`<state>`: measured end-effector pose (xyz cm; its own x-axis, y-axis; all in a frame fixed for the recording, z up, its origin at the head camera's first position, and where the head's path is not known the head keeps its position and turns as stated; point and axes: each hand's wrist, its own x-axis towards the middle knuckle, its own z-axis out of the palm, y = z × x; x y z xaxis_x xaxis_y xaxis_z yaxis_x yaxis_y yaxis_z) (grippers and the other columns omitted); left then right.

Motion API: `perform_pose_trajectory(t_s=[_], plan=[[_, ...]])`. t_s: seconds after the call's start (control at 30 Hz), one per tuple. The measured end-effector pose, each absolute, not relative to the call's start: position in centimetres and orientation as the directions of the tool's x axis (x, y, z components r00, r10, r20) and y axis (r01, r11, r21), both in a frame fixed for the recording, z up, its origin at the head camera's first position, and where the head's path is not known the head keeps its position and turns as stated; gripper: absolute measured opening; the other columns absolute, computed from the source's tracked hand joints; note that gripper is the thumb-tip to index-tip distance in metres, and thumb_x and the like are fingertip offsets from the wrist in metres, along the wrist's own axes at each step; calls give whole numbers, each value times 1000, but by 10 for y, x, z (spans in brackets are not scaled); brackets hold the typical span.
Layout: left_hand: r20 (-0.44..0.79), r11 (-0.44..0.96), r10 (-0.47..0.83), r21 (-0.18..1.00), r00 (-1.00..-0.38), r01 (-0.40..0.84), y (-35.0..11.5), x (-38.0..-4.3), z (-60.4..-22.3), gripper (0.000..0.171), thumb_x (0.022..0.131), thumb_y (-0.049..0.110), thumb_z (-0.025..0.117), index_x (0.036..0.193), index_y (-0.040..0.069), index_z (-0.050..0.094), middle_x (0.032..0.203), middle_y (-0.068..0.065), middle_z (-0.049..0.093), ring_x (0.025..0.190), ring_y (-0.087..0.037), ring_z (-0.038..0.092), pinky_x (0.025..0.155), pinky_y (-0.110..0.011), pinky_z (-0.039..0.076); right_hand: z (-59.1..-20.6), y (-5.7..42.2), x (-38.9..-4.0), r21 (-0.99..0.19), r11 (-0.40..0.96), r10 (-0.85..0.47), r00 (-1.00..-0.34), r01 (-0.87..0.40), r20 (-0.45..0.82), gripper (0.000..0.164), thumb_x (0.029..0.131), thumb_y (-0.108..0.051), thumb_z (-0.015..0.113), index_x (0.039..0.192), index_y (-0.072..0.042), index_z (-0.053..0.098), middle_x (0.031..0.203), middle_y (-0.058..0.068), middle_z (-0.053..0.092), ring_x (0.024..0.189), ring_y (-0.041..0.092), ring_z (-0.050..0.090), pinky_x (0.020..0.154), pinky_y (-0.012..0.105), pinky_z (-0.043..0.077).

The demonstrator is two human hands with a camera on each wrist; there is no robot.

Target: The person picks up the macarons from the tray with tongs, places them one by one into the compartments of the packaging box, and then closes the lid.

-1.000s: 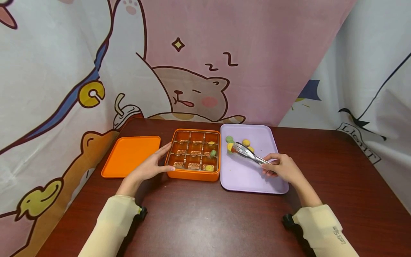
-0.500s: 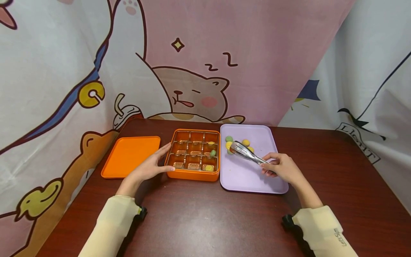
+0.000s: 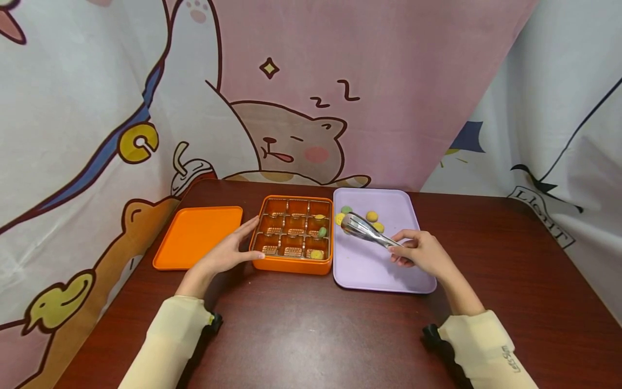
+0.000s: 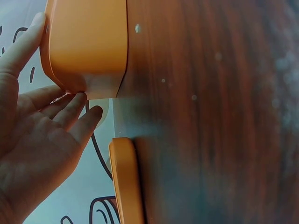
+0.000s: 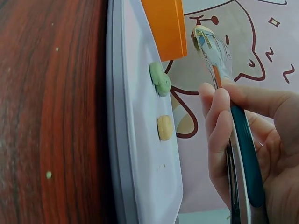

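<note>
My right hand (image 3: 417, 253) grips metal tongs (image 3: 366, 229) over the lilac tray (image 3: 384, 270). Between the tongs' tips is a small yellow cookie (image 3: 339, 219), which also shows at the tip in the right wrist view. A green cookie (image 3: 346, 209) and two yellow cookies (image 3: 371, 216) lie on the tray behind the tongs. Left of the tray stands an orange box (image 3: 292, 263) with a clear divided insert; its right column holds a green cookie (image 3: 322, 232) between two yellow ones. My left hand (image 3: 225, 253) rests against the box's left side, thumb at the near corner, fingers extended.
A flat orange lid (image 3: 199, 237) lies on the dark wooden table (image 3: 311, 335), left of the box. Behind the table hangs a printed cartoon cloth (image 3: 301, 140). Small crumbs dot the table in the right wrist view.
The right hand and tongs have shifted left towards the box, carrying the yellow cookie from beside the others to the tray's left edge. The left hand and box stay put.
</note>
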<state>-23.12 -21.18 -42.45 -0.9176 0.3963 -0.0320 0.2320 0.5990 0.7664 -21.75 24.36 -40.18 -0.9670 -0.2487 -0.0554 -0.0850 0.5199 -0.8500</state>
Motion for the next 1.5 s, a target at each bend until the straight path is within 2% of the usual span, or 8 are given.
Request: perform_pose_trajectory(t_s=[0.4, 0.63, 0.93, 1.5], plan=[[-30, 604, 391, 763, -920, 232, -211, -232, -424, 96, 88, 31, 77, 161, 9, 17, 169, -14, 11, 154, -40, 11, 120, -66, 15, -400, 233, -218, -857, 508, -275, -960, -91, -61, 24, 91, -8, 69, 109, 8, 64, 71, 9, 73, 58, 6, 64, 57, 33, 60], [-33, 603, 391, 764, -920, 229, -211, -231, -423, 96, 88, 30, 76, 161, 9, 17, 169, -14, 11, 154, -40, 12, 120, -66, 14, -401, 227, -220, -864, 495, -291, -955, -92, -65, 24, 91, -7, 69, 109, 8, 65, 72, 12, 72, 58, 7, 64, 56, 28, 58], [-34, 606, 392, 762, -919, 230, -211, -231, -424, 95, 89, 29, 76, 161, 8, 17, 169, -14, 11, 155, -40, 11, 120, -66, 15, -400, 215, -221, -886, 457, -330, -940, -80, -85, 31, 92, -8, 68, 114, 12, 59, 73, 13, 73, 58, 6, 64, 57, 33, 59], [-28, 606, 393, 760, -919, 236, -211, -231, -424, 95, 89, 28, 76, 160, 8, 17, 169, -14, 11, 155, -39, 11, 120, -65, 15, -402, 192, -223, -897, 433, -386, -918, -88, -96, 24, 91, -8, 70, 107, 9, 65, 72, 15, 73, 56, 8, 64, 56, 31, 58]])
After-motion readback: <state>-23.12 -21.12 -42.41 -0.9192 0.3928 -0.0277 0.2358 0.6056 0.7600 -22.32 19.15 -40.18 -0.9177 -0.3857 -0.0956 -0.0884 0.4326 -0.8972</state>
